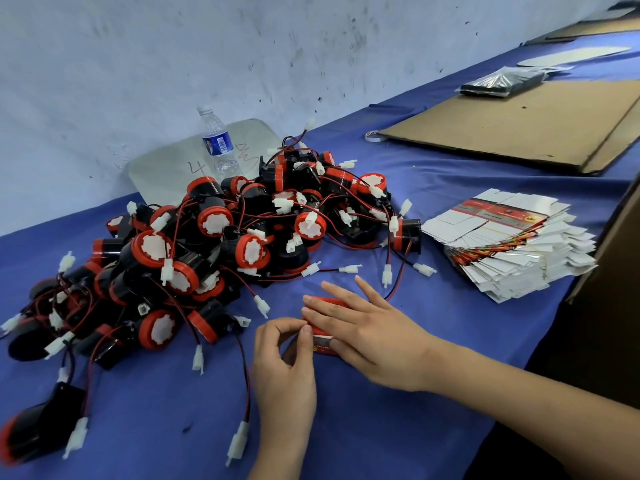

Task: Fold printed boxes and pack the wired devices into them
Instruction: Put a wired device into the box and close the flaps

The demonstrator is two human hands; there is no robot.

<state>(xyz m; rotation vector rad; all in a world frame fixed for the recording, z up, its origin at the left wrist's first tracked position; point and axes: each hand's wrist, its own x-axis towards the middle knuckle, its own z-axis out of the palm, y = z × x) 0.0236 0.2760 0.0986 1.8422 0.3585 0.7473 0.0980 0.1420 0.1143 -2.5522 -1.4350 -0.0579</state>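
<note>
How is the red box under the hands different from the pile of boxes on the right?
The box in hand looks folded up into shape; the stacked boxes lie flat. The box in hand is one alone; the stacked boxes are many, fanned out. The right hand presses on the box in hand and the left hand pinches its end; nobody touches the stacked boxes. Both show red print and rest on the blue cloth.

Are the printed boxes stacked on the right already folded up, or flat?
Flat. The printed boxes lie as thin sheets in a fanned stack on the blue cloth, flaps spread out, none formed up.
</note>
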